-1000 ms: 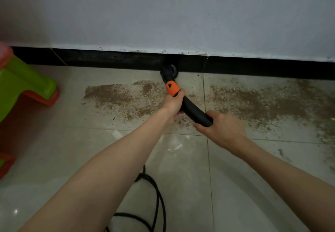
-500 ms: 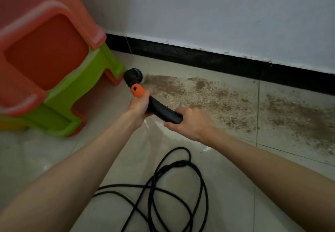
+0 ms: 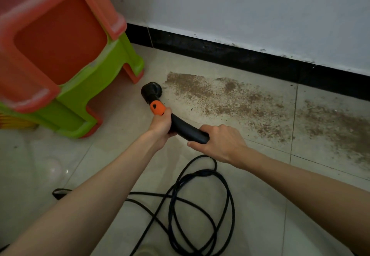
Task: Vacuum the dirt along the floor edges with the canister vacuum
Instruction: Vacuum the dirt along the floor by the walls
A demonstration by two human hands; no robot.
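left hand, right hand, both gripping, arms outstretched

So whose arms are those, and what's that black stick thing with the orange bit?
Those arms belong to a person wearing a camera on their head, so you see what they see when they look down. The black stick is a vacuum wand with an orange collar and a round brush nozzle at its tip. The left hand grips it near the orange part, and the right hand grips the back end. The brown patch on the floor tiles is dirt, lying beside the black baseboard. The nozzle sits at the dirt's left end. Stacked plastic stools, orange and green, stand on the left, and a black cord lies looped on the floor.
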